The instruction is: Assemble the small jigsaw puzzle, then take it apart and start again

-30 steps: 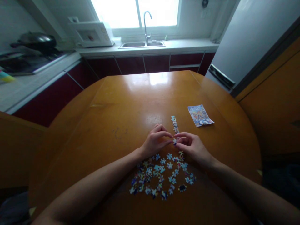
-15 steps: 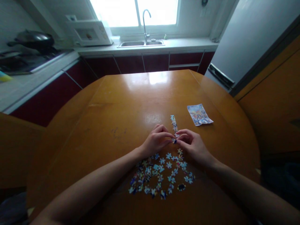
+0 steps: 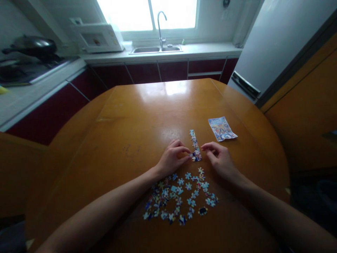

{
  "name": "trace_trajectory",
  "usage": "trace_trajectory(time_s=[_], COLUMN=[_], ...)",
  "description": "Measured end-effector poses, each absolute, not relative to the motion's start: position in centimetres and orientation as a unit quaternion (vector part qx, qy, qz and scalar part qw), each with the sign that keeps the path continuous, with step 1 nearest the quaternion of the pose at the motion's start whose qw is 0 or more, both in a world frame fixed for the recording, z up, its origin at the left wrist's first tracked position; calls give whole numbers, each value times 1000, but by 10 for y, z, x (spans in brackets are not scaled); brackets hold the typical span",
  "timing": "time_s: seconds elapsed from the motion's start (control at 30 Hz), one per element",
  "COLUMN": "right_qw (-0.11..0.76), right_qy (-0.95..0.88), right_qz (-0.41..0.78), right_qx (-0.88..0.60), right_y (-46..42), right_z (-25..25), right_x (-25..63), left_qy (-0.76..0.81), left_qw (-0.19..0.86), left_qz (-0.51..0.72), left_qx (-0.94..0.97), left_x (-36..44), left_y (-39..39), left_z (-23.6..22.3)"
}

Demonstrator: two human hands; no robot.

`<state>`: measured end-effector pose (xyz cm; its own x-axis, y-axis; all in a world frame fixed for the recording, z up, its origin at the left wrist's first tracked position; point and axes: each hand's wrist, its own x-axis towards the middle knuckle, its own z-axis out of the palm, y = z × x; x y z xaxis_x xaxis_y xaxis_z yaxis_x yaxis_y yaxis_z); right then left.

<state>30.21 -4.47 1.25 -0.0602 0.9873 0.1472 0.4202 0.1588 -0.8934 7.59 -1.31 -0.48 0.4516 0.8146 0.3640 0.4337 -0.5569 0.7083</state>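
Note:
A narrow strip of joined jigsaw pieces [image 3: 195,143] lies on the table, with dark blue and white pieces at its near end. My left hand [image 3: 175,157] is at the left of that near end, thumb and forefinger closed on the edge of a jigsaw piece [image 3: 194,158] there. To the right of the strip, my right hand [image 3: 218,156] is held just apart from it, fingers loosely curved and holding nothing. Loose jigsaw pieces [image 3: 188,186] are scattered nearer to me, below both hands; my left forearm passes close to their left side.
A creased picture sheet [image 3: 222,129] lies to the right of the strip on the wooden table [image 3: 147,116]. Beyond the table are a counter with a sink [image 3: 146,50], a microwave [image 3: 97,38] and a stove with a wok [image 3: 34,45]. A fridge [image 3: 276,45] stands at the right.
My right hand has moved off the near end of the strip to the right, uncovering the blue and white pieces. My left hand has shifted slightly left. The view has moved a little.

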Motion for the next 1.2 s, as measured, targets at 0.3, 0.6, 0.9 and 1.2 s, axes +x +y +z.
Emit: trace_trajectory(time_s=[0.3, 0.6, 0.9, 1.2], right_qw=[320, 295, 301, 252], right_qy=[-710, -718, -728, -774], right_qz=[317, 307, 307, 274], right_qx=[-541, -551, -535, -512], right_y=[-44, -46, -47, -52], right_z=[6, 8, 4, 7], right_x=[306, 303, 304, 303], left_qy=[438, 441, 419, 390], left_qw=[298, 281, 279, 258], left_qz=[309, 282, 301, 309], left_qx=[790, 804, 810, 828], left_x=[80, 82, 79, 77], left_y=[-10, -9, -13, -13], left_z=[-7, -9, -5, -11])
